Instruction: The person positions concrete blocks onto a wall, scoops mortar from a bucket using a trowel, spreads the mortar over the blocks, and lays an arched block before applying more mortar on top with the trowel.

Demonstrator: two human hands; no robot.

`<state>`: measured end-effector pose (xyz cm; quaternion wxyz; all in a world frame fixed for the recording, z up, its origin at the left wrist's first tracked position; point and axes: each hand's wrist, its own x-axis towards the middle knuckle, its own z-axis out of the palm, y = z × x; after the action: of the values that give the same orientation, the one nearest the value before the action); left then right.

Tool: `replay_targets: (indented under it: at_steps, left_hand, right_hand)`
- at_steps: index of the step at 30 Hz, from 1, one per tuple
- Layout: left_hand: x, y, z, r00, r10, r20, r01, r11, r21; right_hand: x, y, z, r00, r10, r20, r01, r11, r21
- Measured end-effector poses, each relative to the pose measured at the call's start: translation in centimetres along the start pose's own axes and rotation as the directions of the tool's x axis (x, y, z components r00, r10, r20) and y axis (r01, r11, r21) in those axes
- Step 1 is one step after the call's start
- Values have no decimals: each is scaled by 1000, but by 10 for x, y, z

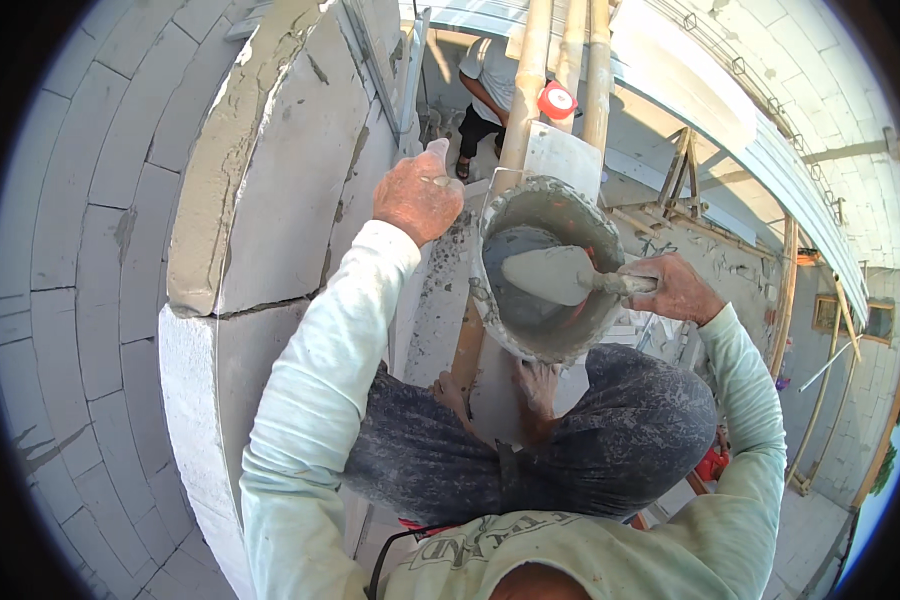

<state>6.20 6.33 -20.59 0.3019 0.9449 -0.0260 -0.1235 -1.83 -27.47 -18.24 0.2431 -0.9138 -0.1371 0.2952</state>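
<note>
My right hand (pixel 675 288) grips the handle of a mortar-coated trowel (pixel 545 276). The trowel's blade lies over the mouth of a round bucket (pixel 484 300), which is crusted with grey mortar and has some wet mortar inside. My left hand (pixel 420 196) is raised between the bucket and the block wall (pixel 295 190), its fingers curled; whatever they may hold is hidden. Along the top of that wall runs a layer of grey mortar (pixel 232 150), ending above a lower white block (pixel 192 375).
Bamboo poles (pixel 530 70) stretch away beyond the bucket, with a red round object (pixel 557 100) on them. Another person (pixel 488 85) is below at the back. My bare feet (pixel 538 388) are under the bucket. A taller block wall (pixel 80 230) stands left; wooden trestles (pixel 682 165) are right.
</note>
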Motion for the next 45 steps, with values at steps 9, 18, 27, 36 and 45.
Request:
replay_targets:
  at_steps: [9, 18, 27, 36, 45]
  left_hand:
    - [-73, 53, -17, 530, 838, -130, -807, 451, -381]
    - [-115, 88, 3, 369, 578, 728, -673, 706, -219]
    - [-112, 78, 31, 396, 493, 774, -680, 725, -114]
    - [-103, 84, 20, 443, 414, 795, -675, 738, -9]
    - [-97, 87, 20, 466, 415, 781, -682, 731, 18]
  right_hand:
    - [-25, -1, -23, 995, 41, -88, -40, 999, 9]
    - [-27, -73, -82, 992, -48, -117, 68, 983, 169]
    - [28, -211, -124, 989, -100, -112, 104, 994, 32]
    - [78, -291, -94, 987, -162, 6, 113, 716, 689]
    - [101, -308, -44, 954, -292, 73, -34, 137, 990]
